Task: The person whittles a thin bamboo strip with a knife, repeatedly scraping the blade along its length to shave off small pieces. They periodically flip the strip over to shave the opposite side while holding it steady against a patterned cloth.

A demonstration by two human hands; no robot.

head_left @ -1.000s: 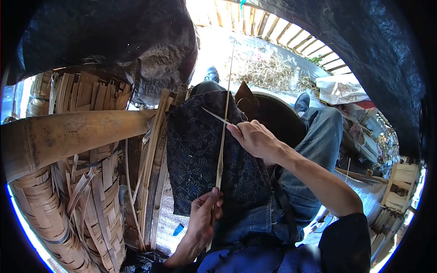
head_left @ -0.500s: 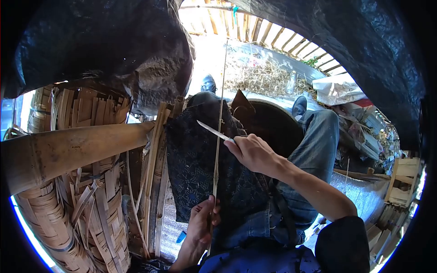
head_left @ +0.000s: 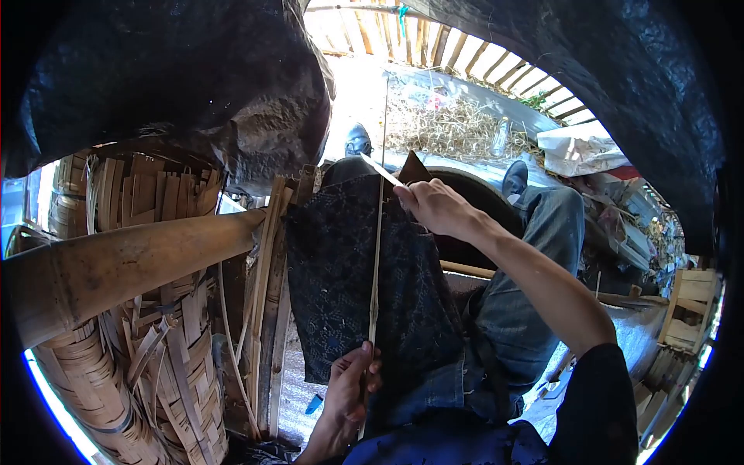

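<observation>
My right hand (head_left: 440,206) is closed around a knife (head_left: 380,170), its pale blade pointing up and to the left across a long thin bamboo strip (head_left: 377,271). The handle is mostly hidden in my fist. Lower down, my left hand (head_left: 350,387) pinches the same strip between thumb and fingers near my lap. From there the strip runs away from me over a dark patterned cloth (head_left: 329,271) draped on my leg, and its far end passes beyond my knee.
On the left, a thick bamboo pole (head_left: 147,252) juts in above woven bamboo baskets (head_left: 97,380). Upright slats (head_left: 267,302) stand beside the cloth. Dark plastic sheeting (head_left: 163,70) hangs overhead. Straw (head_left: 442,124) and a white sack (head_left: 581,151) lie ahead. A wooden crate (head_left: 688,310) is at right.
My right hand and the knife have moved up along the strip, away from me. My left hand stays on the strip, and the cloth lies flatter and shows more.
</observation>
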